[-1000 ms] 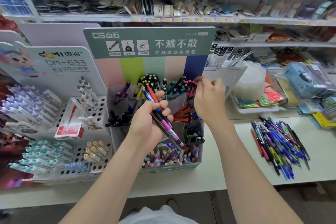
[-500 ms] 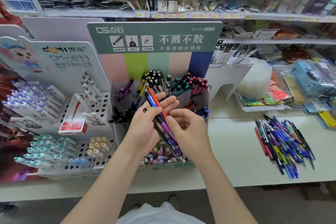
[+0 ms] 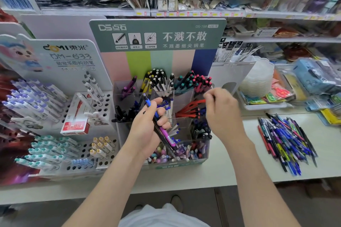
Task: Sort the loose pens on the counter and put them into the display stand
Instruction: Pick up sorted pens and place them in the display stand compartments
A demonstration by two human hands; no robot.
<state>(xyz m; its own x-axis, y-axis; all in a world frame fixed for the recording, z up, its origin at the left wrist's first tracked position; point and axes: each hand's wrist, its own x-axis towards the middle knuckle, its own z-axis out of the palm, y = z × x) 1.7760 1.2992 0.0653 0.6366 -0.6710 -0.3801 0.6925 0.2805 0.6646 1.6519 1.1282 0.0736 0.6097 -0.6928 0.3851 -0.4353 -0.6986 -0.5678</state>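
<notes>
The clear compartmented display stand (image 3: 206, 153) with a green header sits at the counter's middle, its bins holding pens sorted by colour. My left hand (image 3: 145, 131) grips a small bundle of pens (image 3: 164, 134), blue, black and purple, in front of the stand. Over the bin of red pens on the stand's right side, my right hand (image 3: 223, 114) has its fingers curled and pinches the end of a red pen (image 3: 195, 103) that points down into that bin. A pile of loose pens (image 3: 286, 140) lies on the white counter (image 3: 230, 162) to the right.
A white pegboard pen stand (image 3: 103, 105) with a red box (image 3: 77, 118) stands left of the display stand. Stacked clear plastic dishes (image 3: 258, 81) and packaged goods sit at the back right. Stocked shelves run behind. The counter's front edge is near my body.
My right hand came back to the bundle in my left hand, took the red pen out of it and carried it up and right to the red-pen bin. The bundle no longer shows a red pen.
</notes>
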